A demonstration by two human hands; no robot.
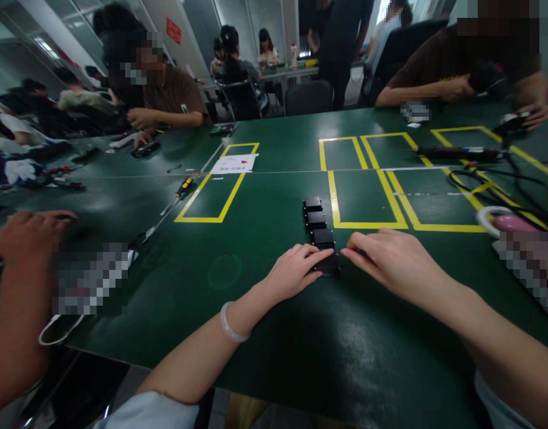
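Note:
Several small black box-shaped parts (316,219) with silvery studs at their corners stand in a row on the green table, running away from me. My left hand (296,271), with a pale bangle on its wrist, has thumb and forefinger around the nearest black part (330,263) and covers some of it. Just right of that part, my right hand (383,257) is closed in a pinch, thumb against forefinger. Anything between those fingertips is too small or too hidden to make out.
Yellow tape outlines (367,225) mark the green table (274,196). A yellow-black screwdriver (183,187) and a paper sheet (233,163) lie to the left. Black cables (475,179) and a pink object (515,223) are at right. Co-workers sit left and opposite; one forearm (26,286) reaches in.

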